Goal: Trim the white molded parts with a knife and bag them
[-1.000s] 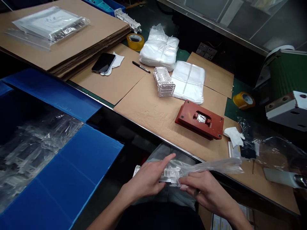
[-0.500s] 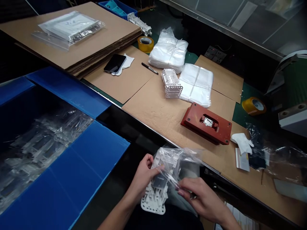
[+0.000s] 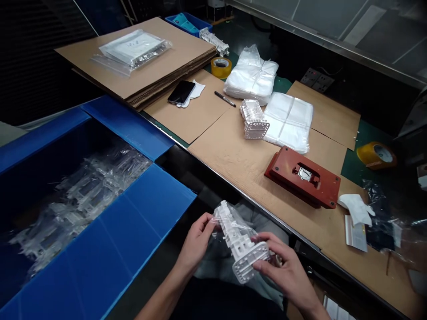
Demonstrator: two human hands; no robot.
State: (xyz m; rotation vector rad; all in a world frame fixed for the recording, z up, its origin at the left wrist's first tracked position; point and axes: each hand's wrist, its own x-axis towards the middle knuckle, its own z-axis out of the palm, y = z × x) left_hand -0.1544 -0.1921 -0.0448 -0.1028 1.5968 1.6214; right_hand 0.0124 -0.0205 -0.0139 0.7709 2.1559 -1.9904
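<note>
Beyond the held white part (image 3: 238,242), cardboard (image 3: 230,153) overlies a green table (image 3: 351,168).

The white part (image 3: 237,235) has turned in the hands (image 3: 195,242) (image 3: 286,263), its end plate (image 3: 250,262) swung rightward.

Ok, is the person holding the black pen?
No, the black pen lies on the cardboard, while the left hand pinches the clear bag and the right hand holds the white part.

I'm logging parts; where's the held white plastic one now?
The white plastic part is lower centre in the head view, between the left hand and right hand, right of the blue box.
</note>
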